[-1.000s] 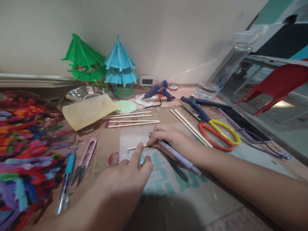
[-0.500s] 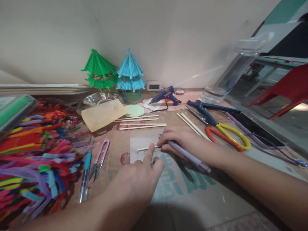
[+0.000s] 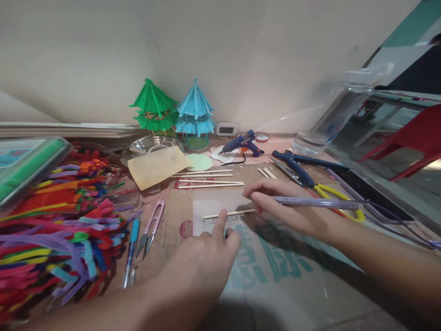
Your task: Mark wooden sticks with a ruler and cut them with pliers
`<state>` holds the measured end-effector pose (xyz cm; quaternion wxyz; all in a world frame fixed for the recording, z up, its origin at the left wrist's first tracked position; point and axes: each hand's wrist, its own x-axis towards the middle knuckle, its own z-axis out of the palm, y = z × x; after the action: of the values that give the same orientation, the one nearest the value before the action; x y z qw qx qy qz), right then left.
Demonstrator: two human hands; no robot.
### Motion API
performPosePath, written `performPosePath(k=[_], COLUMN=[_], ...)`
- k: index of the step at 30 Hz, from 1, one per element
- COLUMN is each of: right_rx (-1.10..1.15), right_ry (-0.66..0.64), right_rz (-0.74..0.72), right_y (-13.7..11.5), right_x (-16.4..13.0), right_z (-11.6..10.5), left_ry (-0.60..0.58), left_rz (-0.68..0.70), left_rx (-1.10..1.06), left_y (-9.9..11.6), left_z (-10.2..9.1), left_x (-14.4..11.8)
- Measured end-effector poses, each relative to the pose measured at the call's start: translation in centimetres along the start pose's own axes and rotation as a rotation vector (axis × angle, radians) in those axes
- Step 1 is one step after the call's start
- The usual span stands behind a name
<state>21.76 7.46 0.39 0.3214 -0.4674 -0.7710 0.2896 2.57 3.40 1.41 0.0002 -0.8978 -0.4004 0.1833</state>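
Note:
My left hand [image 3: 210, 250] presses its outstretched index finger onto a thin wooden stick [image 3: 212, 216] and the small clear ruler [image 3: 208, 220] alongside it; its other fingers are curled. The stick and ruler lie on a pale sheet [image 3: 200, 207]. A purple pen [image 3: 310, 201] is held in my right hand [image 3: 275, 197], lying back nearly level across it. The right fingertips are at the stick's right end; whether they touch it I cannot tell. Behind the hands, several loose wooden sticks [image 3: 212, 185] lie on cardboard.
At left are a heap of colourful pipe cleaners [image 3: 69, 239], pink thread snips [image 3: 153, 227] and a blue pen [image 3: 132, 243]. Green [image 3: 151, 105] and blue [image 3: 195, 112] pipe-cleaner pavilions stand by the wall, near a glue gun [image 3: 244, 142]. Pliers [image 3: 296, 163] and a water jug [image 3: 330, 115] are at right.
My right hand has shifted right along the stick, uncovering more of it. The purple pen has swung from slanting down to nearly level. My left index finger still presses the stick.

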Motion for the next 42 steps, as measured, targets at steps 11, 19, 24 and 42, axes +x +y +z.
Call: performPosePath(k=[11,19,24,42], right_rx=[0.034,-0.053,-0.073,-0.057], right_ry=[0.159,0.109,0.1,0.09], right_rz=[0.071,0.043,0.044,0.018], right_y=[2.3,2.2,2.2,2.3], right_x=[0.2,0.3,0.3,0.3], right_z=[1.7,1.5,1.5,1.7], left_ry=[0.215,0.031,-0.043,0.054], left_rz=[-0.003,-0.033,-0.071,-0.058], left_rx=[0.2,0.145,0.087,0.071], left_y=[0.0,0.2,0.2,0.3], left_z=[2.6,0.8,0.5,1.0], left_x=[0.0,0.1,0.1,0.2])
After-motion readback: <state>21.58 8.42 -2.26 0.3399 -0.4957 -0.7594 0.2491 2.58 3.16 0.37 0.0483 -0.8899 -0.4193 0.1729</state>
